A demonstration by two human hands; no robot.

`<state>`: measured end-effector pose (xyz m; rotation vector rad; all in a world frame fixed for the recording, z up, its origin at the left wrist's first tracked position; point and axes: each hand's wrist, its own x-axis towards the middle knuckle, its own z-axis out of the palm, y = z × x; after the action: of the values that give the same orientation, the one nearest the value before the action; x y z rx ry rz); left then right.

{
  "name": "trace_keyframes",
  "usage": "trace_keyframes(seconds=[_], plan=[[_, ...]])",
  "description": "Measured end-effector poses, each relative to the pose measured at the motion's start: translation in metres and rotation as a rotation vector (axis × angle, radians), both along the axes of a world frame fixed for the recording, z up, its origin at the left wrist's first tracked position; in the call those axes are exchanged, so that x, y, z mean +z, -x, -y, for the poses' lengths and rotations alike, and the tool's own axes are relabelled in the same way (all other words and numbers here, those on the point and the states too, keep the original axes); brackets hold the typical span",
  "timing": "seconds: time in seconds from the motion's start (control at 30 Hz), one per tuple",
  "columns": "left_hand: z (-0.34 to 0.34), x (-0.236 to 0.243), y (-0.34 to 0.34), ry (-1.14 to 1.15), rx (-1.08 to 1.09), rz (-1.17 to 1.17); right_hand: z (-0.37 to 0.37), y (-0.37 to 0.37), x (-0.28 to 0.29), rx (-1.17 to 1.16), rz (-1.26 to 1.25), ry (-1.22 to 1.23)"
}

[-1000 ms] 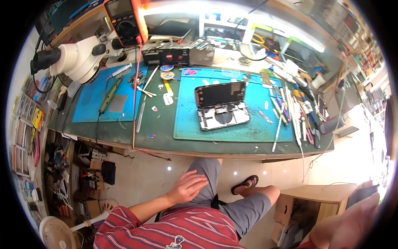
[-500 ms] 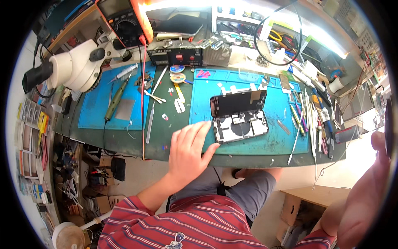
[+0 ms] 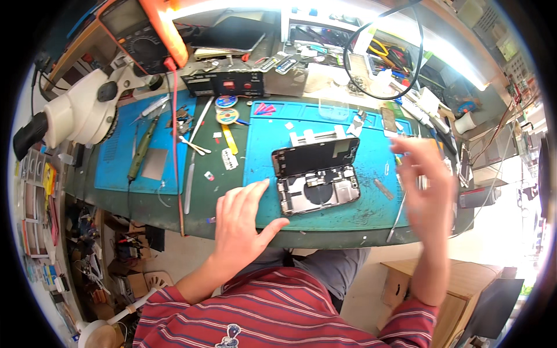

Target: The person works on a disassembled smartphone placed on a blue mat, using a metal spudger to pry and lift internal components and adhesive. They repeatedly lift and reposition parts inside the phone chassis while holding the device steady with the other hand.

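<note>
An opened smartphone [image 3: 343, 190] lies on the blue work mat [image 3: 261, 156], its inner parts facing up. Its black screen [image 3: 310, 156] stands tilted up along the far edge, against a white holder [image 3: 318, 137]. My left hand [image 3: 243, 223] is open beside the phone's left side, fingers spread and nothing in them. Motion blurs my right hand [image 3: 428, 188], raised at the mat's right edge over several slim hand tools; its fingers look bent, but whether they hold anything is unclear.
A microscope [image 3: 81, 110] and a multimeter [image 3: 136, 35] stand at the left. On the second blue mat [image 3: 110, 174] lies a green pen-shaped tool [image 3: 142, 151]. Cotton swabs [image 3: 194, 146] and solder spools [image 3: 227, 116] sit between the mats. A black cable loop [image 3: 346, 58] hangs at the back.
My right hand has come in from the far right edge to the tools beside the mat. My left hand stays spread by the phone. The whole view has shifted somewhat.
</note>
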<state>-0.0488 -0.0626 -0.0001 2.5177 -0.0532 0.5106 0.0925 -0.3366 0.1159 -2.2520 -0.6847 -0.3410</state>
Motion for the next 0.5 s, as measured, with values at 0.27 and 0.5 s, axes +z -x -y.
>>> trace_keyframes(seconds=[0.27,0.5], plan=[[0.003,-0.003,-0.010,-0.014,-0.009,-0.044,0.003,0.000,-0.102,-0.098,-0.147,0.009],[0.003,0.000,-0.008,-0.025,-0.016,-0.063,0.007,-0.004,-0.105,-0.011,-0.066,-0.007]])
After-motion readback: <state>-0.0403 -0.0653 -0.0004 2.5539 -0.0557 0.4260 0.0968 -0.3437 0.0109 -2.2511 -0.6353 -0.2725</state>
